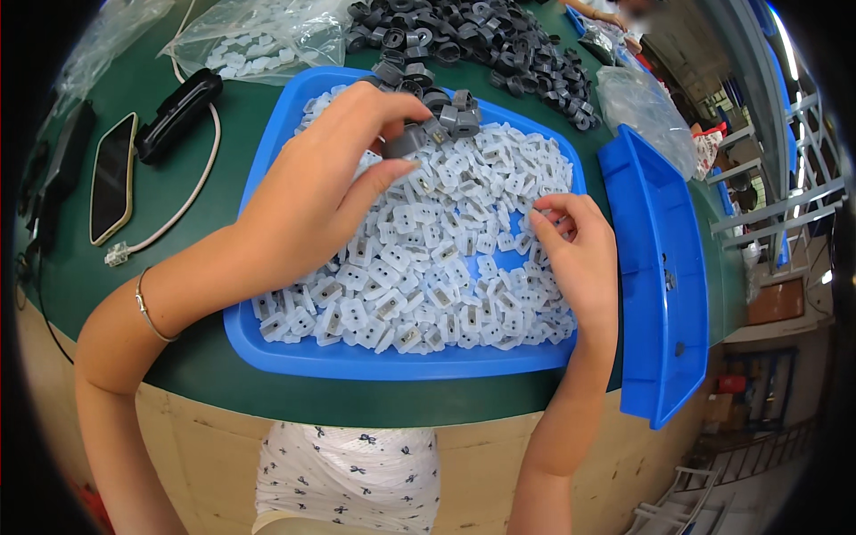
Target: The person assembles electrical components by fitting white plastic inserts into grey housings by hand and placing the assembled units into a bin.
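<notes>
We've got our left hand [316,174] above the blue tray [401,367], grip spread, with a dark grey piece [406,143] showing right between thumb and forefinger; can't tell if it's actually pinched. No clear long axis on it. Our right hand [581,250] is well off to the right, fingertips bunched by the white pieces [392,259], maybe holding one, can't tell. Bare tray patch gives some room; narrow blue bin [635,267] crowds the right.
</notes>
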Tool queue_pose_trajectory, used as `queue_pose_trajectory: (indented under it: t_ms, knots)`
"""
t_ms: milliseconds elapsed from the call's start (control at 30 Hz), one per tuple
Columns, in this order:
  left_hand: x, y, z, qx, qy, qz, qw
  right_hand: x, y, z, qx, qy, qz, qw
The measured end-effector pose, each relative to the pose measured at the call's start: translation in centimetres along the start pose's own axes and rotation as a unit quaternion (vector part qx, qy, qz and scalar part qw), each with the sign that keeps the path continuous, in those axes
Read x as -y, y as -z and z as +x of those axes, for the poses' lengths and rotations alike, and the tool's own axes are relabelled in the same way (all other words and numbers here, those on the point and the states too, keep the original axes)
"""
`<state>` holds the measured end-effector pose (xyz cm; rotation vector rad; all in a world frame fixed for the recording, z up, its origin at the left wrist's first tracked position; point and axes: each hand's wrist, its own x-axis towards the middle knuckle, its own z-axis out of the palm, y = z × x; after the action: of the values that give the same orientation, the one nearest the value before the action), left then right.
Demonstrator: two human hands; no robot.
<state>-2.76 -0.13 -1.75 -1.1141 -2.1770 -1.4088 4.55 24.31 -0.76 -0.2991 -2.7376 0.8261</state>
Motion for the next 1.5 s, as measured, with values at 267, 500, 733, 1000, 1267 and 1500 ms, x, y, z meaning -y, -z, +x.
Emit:
queue_pose_trajectory:
  t_ms: [267,500,733,1000,1267,1500]
  knots:
    - [-2.3,-0.6,-1.0,0.048,-0.06,-0.061,0.995,-0.2,-0.3,-0.4,-0.018,0.094,-0.126,0.987]
    - [-2.9,-1.2,-2.0,0.083,0.006,-0.112,0.99,2.5,0.7,-0.8,0.021,-0.024,0.331,0.943]
    - [-2.6,-1.1,-1.8,0.099,0.085,-0.109,0.985,5.1,-0.8,-3.0,0.174,-0.029,0.467,0.867]
    - [-2.3,-0.9,-2.0,0.179,0.054,-0.057,0.981,5.7,-1.6,-3.7,0.198,-0.004,0.382,0.903]
    - [-2.3,-1.4,-2.0,0.126,0.064,-0.155,0.978,5.0,-1.7,-3.5,0.086,0.052,0.373,0.922]
    - [-2.4,-1.0,-2.1,0.112,0.044,-0.133,0.984,6.1,-1.5,-4.1,0.136,-0.007,0.419,0.898]
